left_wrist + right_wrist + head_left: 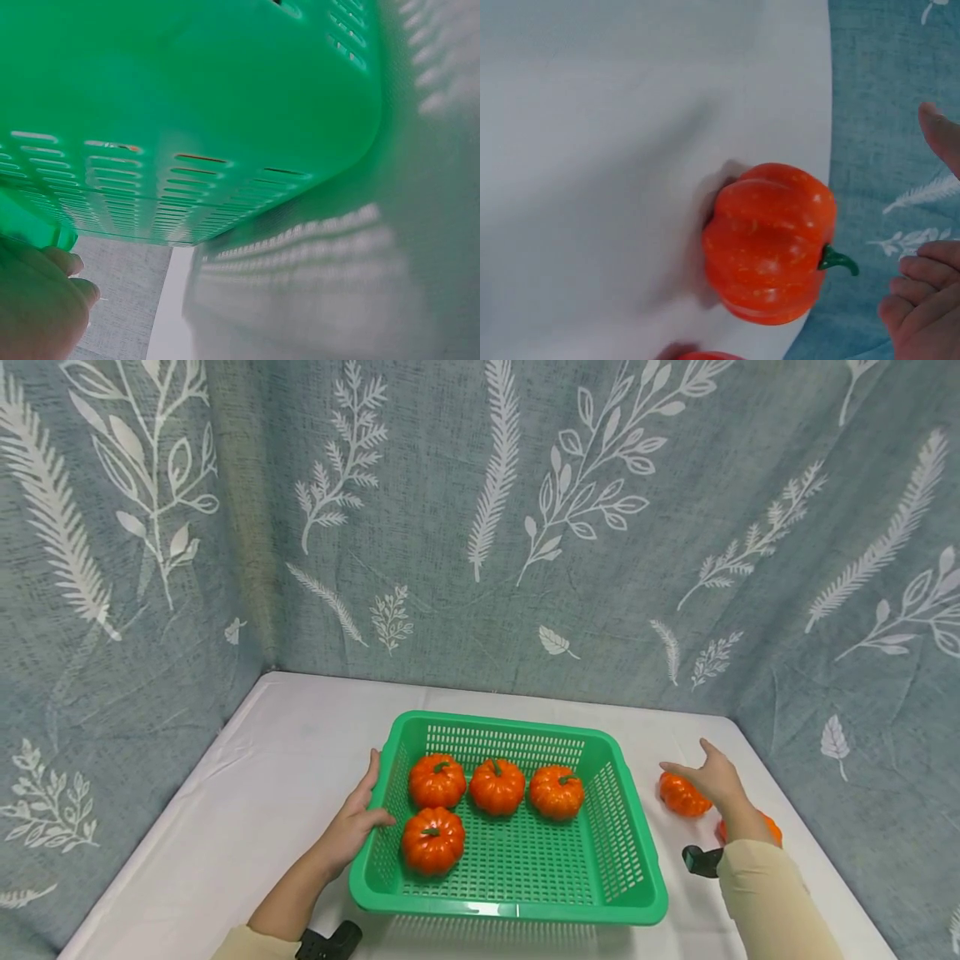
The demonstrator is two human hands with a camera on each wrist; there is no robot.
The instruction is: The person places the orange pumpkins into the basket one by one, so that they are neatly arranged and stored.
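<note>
A green plastic basket (517,724) with slotted walls stands on the table. My left hand (348,827) grips its left rim, thumb over the edge and fingers along the outside; the left wrist view shows those fingers (86,289) at the rim. Inside, toward the left and back, lie several orange toy pumpkins (497,787) with green stems. To the right of the basket, my right hand (716,777) hovers with thumb and fingers spread over a pumpkin (682,796), which it partly hides. Another pumpkin (771,829) shows from behind the right wrist.
White cloth covers the table (300,735). Blue-grey curtains (450,610) with white leaf prints rise behind it and along both sides. Small black wrist devices (702,862) sit at both sleeves.
</note>
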